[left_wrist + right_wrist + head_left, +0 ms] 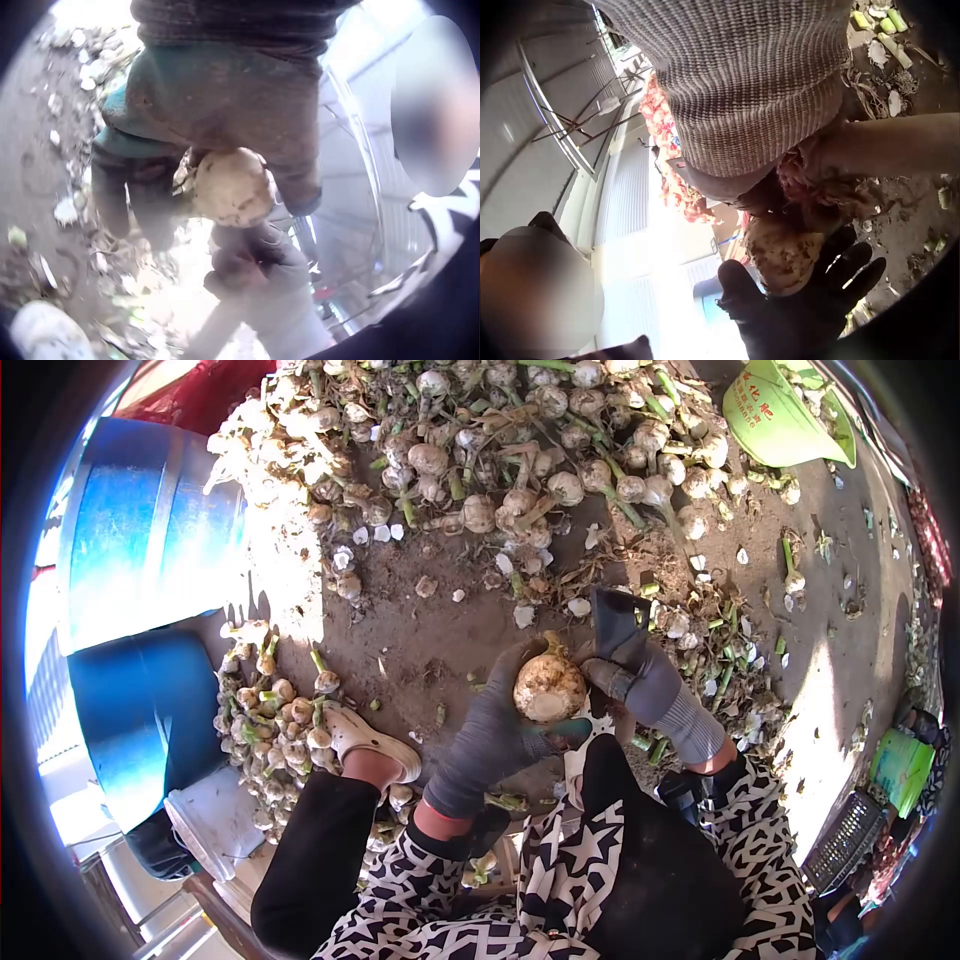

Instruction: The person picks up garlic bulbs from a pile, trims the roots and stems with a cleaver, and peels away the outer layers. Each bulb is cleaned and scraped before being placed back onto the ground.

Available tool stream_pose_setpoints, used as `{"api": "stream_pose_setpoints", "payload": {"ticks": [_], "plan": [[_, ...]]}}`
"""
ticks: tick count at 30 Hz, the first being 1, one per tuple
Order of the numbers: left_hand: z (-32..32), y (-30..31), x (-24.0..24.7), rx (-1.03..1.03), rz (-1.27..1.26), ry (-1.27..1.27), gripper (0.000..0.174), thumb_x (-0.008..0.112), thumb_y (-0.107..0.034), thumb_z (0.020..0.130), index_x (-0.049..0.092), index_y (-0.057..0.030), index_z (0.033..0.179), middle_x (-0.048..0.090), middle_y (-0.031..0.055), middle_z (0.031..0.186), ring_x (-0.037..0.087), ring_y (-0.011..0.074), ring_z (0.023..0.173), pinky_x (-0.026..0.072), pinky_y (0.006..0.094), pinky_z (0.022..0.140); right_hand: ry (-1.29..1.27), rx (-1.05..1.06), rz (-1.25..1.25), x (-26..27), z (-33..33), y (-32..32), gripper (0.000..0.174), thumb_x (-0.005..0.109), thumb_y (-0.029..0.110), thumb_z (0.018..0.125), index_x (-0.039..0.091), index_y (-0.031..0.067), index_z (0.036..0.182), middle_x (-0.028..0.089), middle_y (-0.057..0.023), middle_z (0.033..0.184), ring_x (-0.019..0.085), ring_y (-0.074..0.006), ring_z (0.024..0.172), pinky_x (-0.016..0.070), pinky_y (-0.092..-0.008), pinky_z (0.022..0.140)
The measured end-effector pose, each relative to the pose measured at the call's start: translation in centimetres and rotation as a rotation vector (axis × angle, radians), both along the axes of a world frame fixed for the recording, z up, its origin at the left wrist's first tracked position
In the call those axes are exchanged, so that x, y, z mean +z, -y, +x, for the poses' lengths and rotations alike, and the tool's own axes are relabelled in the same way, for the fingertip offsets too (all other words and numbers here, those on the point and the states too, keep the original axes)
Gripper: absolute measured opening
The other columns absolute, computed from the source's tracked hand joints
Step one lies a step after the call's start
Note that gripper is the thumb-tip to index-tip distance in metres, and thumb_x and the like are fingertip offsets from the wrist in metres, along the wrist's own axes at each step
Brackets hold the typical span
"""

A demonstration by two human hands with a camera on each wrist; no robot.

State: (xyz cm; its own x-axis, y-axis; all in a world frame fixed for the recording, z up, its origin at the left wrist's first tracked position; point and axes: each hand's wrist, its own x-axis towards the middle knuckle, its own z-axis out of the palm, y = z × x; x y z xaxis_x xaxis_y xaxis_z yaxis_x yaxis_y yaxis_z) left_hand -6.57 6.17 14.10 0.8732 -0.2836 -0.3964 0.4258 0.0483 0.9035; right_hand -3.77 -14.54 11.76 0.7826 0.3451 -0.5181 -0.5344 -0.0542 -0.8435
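A large garlic bulb (pixel 550 685), dirt-flecked with a pale cut base, sits in my gloved left hand (pixel 490 725). In the left wrist view the fingers and thumb wrap round both sides of the bulb (pixel 234 187). My gloved right hand (pixel 645 678) grips a tool with a dark, flat, blade-like end (pixel 615 622), its fingertips right beside the bulb's stem side. Seen from the right wrist, a smooth tan length of the tool (pixel 900 146) juts sideways from this hand. The palm side of the right hand is hidden.
A big heap of garlic with stems (pixel 480 460) lies ahead on the soil. Trimmed bulbs (pixel 275 730) are piled at left by a shoe (pixel 370 743), near blue barrels (pixel 140 710) and a white bucket (pixel 215 815). Cut stems (pixel 735 670) lie at right; a green basin (pixel 785 420) stands beyond.
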Motion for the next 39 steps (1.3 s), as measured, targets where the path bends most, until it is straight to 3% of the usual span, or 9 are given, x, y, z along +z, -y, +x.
{"api": "stream_pose_setpoints", "payload": {"ticks": [2, 8, 13, 18, 29, 31, 32, 35, 39], "plan": [[0.4, -0.2, 0.3, -0.228, 0.674, 0.475, 0.094, 0.088, -0.016, 0.061, 0.033, -0.0023, 0.136, 0.054, 0.0126, 0.121, 0.055, 0.0206, 0.110, 0.0457, 0.0338, 0.095, 0.015, -0.011, -0.042, -0.2, 0.0, 0.2, 0.018, 0.067, 0.018, 0.090, 0.067, 0.0015, 0.098, 0.068, -0.0019, 0.082, 0.059, -0.0060, 0.072, 0.0489, -0.0243, 0.066], [-0.2, -0.6, -0.9, -0.132, 0.131, 0.232, 0.096, 0.089, -0.032, 0.062, 0.035, -0.0025, 0.136, 0.051, 0.0144, 0.127, 0.052, 0.0215, 0.117, 0.0438, 0.0349, 0.099, -0.228, -0.062, -0.015, 1.9, 0.6, -0.1, 0.016, 0.064, 0.016, 0.091, 0.067, 0.0031, 0.100, 0.068, -0.0058, 0.083, 0.063, -0.0117, 0.071, 0.0503, -0.0261, 0.062], [0.0, -1.2, -0.3, -0.076, 0.034, 0.224, 0.097, 0.089, -0.035, 0.063, 0.034, -0.0007, 0.136, 0.052, 0.0131, 0.126, 0.052, 0.0200, 0.116, 0.0432, 0.0340, 0.099, 1.094, 0.502, -0.712, 5.1, 0.7, 0.6, 0.037, 0.071, 0.018, 0.069, 0.063, 0.0076, 0.104, 0.064, -0.0122, 0.087, 0.065, -0.0259, 0.068, 0.0522, -0.0344, 0.058], [-0.3, -0.4, 0.2, -0.043, 0.033, 0.161, 0.102, 0.090, -0.040, 0.060, 0.034, 0.0006, 0.135, 0.052, 0.0130, 0.125, 0.053, 0.0194, 0.115, 0.0433, 0.0334, 0.099, 1.255, 0.475, -0.794, 6.0, 0.2, 0.8, 0.045, 0.073, 0.026, 0.062, 0.060, 0.0065, 0.100, 0.061, -0.0086, 0.084, 0.062, -0.0244, 0.062, 0.0509, -0.0375, 0.053], [-1.9, 0.4, 1.1, 0.046, -0.053, -0.202, 0.108, 0.081, -0.065, 0.057, 0.039, 0.0007, 0.132, 0.059, 0.0122, 0.117, 0.059, 0.0206, 0.107, 0.0471, 0.0347, 0.093, 1.031, 0.487, -0.806, 2.7, -0.8, 0.2, 0.027, 0.062, 0.020, 0.076, 0.061, 0.0073, 0.100, 0.065, -0.0098, 0.081, 0.065, -0.0267, 0.066, 0.0524, -0.0381, 0.056], [-3.6, 2.2, 3.0, 0.054, -0.353, -0.045, 0.106, 0.084, -0.060, 0.058, 0.039, 0.0006, 0.132, 0.059, 0.0133, 0.119, 0.060, 0.0221, 0.106, 0.0464, 0.0367, 0.095, 0.493, 0.788, -1.023, -4.3, 0.5, 0.8, 0.023, 0.058, 0.018, 0.081, 0.063, 0.0067, 0.100, 0.068, -0.0131, 0.082, 0.066, -0.0308, 0.070, 0.0537, -0.0395, 0.059], [-3.0, 1.5, 3.1, -0.367, 0.123, 0.284, 0.105, 0.085, -0.056, 0.059, 0.038, 0.0011, 0.134, 0.057, 0.0146, 0.122, 0.058, 0.0237, 0.110, 0.0438, 0.0388, 0.099, 0.461, 0.789, -1.013, -5.8, -1.7, 1.5, 0.023, 0.058, 0.018, 0.081, 0.063, 0.0067, 0.100, 0.068, -0.0131, 0.082, 0.066, -0.0308, 0.070, 0.0537, -0.0395, 0.059], [-3.0, 1.7, 1.0, 0.008, -0.432, -0.050, 0.105, 0.086, -0.049, 0.058, 0.037, 0.0020, 0.136, 0.053, 0.0200, 0.127, 0.055, 0.0333, 0.115, 0.0431, 0.0415, 0.098, 0.431, 0.454, -0.926, -6.0, -0.4, 2.4, 0.020, 0.058, 0.018, 0.087, 0.065, 0.0048, 0.100, 0.069, -0.0119, 0.076, 0.066, -0.0258, 0.064, 0.0526, -0.0349, 0.056], [0.2, 0.1, 0.6, -0.310, 0.340, 0.413, 0.103, 0.084, -0.049, 0.065, 0.032, 0.0006, 0.139, 0.047, 0.0162, 0.130, 0.049, 0.0274, 0.121, 0.0412, 0.0418, 0.101, -0.219, -0.030, 0.013, 0.6, 0.1, 1.5, 0.023, 0.064, 0.022, 0.090, 0.066, 0.0009, 0.099, 0.066, -0.0058, 0.072, 0.061, -0.0128, 0.058, 0.0480, -0.0255, 0.052]]}}
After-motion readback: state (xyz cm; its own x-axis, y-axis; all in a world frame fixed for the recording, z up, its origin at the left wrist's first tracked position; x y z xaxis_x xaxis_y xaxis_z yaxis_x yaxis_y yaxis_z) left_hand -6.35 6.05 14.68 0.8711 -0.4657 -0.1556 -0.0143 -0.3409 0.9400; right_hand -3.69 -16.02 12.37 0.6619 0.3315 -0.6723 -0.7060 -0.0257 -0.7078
